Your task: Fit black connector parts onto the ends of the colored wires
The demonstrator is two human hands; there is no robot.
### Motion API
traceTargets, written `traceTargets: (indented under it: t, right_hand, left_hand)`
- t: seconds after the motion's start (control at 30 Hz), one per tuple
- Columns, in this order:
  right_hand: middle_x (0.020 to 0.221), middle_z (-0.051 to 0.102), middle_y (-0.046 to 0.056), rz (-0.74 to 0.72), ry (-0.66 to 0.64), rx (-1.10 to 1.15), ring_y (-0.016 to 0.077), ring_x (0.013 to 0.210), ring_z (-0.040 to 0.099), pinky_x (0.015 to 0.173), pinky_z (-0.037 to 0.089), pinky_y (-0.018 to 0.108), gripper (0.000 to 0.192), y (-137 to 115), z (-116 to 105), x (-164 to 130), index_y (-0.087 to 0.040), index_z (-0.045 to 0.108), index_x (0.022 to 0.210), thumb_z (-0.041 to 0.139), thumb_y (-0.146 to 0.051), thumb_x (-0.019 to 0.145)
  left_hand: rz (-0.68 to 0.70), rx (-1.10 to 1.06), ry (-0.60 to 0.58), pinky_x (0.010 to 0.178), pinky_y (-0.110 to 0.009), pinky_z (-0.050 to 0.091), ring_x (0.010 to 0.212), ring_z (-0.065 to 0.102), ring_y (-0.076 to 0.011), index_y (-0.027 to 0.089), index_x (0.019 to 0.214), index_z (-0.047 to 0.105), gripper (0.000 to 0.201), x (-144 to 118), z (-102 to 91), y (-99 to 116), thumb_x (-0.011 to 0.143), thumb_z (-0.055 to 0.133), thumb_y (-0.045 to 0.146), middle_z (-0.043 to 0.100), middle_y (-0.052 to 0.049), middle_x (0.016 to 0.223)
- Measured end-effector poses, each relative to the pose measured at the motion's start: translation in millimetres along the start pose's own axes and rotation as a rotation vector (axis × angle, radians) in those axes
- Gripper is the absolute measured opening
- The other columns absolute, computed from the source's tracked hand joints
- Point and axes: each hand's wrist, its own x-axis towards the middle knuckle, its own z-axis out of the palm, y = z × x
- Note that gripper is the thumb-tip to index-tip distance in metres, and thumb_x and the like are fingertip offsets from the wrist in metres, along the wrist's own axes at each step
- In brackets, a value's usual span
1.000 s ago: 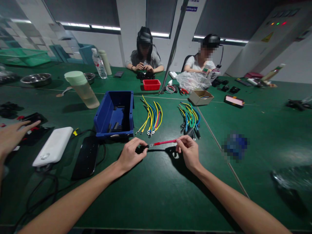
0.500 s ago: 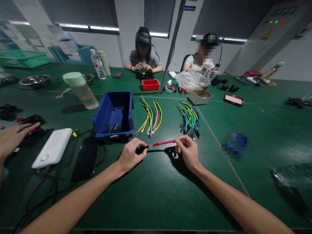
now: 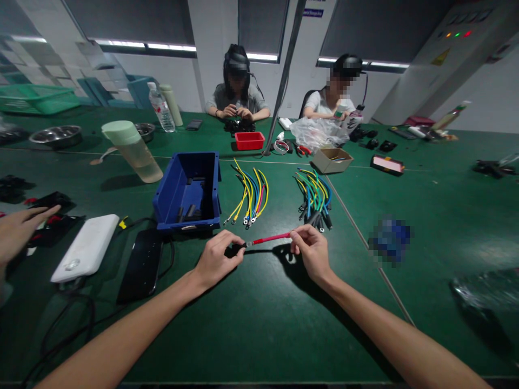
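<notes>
Red, thin and straight: a short red wire [image 3: 271, 238] stretched level between two hands just above the green felt-like table [image 3: 259, 324]; right hand [image 3: 312, 253] pinched shut on its far end with thumb and forefinger, remaining fingers loosely curled; left hand [image 3: 217, 258] closed likewise around a small black connector [image 3: 234, 249] at the wire's metal-tipped near end, thumb pressed on top. Against half a second and a second ago, hardly anything altered: same grip, same span, wire a shade nearer the blue bin; read as a steady hold, terminal and connector apparently at the point of meeting, though too small to tell whether actually seated.

Outward from there: a hard-plastic blue bin [image 3: 188, 190], open-topped and rectangular, with dark parts inside, just beyond the left hand; beside it a fan of bare-lugged coloured wires [image 3: 251, 194], yellow, blue and red, ring terminals glinting at the tips; further right a second bundle [image 3: 314, 195], green and blue among yellow, ending in black sleeves. Left of the bin, a glossy black slab [image 3: 142, 262] and a smooth white power bank [image 3: 86, 248], cables trailing off; a co-worker's hand [image 3: 20, 229] at the far left edge, fingers flat over dark and red bits. Across the table, two seated people at work.
</notes>
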Motion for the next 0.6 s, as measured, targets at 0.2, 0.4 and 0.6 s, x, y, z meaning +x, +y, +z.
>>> traceTargets:
  t: [0.2, 0.4, 0.6]
  right_hand:
    - [0.056, 0.055, -0.004, 0.011, 0.001, 0.000, 0.0085, 0.043, 0.050, 0.040, 0.037, 0.020, 0.021, -1.5, 0.8, -0.2, -0.019, 0.055, 0.076, 0.069, -0.034, 0.075]
    - [0.057, 0.056, -0.004, 0.018, 0.001, 0.003, 0.0090, 0.042, 0.050, 0.040, 0.037, 0.021, 0.022, -1.5, 0.1, -0.2, -0.019, 0.056, 0.076, 0.069, -0.036, 0.075]
    - [0.056, 0.056, -0.004, 0.019, -0.002, -0.001, 0.0084, 0.042, 0.050, 0.040, 0.037, 0.020, 0.021, -1.6, -0.2, -0.3, -0.019, 0.056, 0.074, 0.070, -0.034, 0.075]
  left_hand:
    - [0.009, 0.010, 0.000, 0.071, -0.029, 0.049, 0.076, 0.060, -0.0163, 0.017, 0.087, 0.061, 0.010, 1.2, -1.3, 2.1, 0.079, 0.058, 0.011, 0.063, -0.005, 0.081]
    - [0.013, 0.017, 0.006, 0.070, -0.029, 0.050, 0.076, 0.061, -0.0164, 0.017, 0.086, 0.061, 0.010, 2.3, -1.6, 4.0, 0.078, 0.058, 0.011, 0.064, -0.005, 0.081]
    - [0.010, 0.015, 0.003, 0.071, -0.029, 0.050, 0.077, 0.061, -0.0163, 0.016, 0.086, 0.061, 0.011, 1.5, -0.8, 2.8, 0.078, 0.059, 0.010, 0.064, -0.005, 0.081]
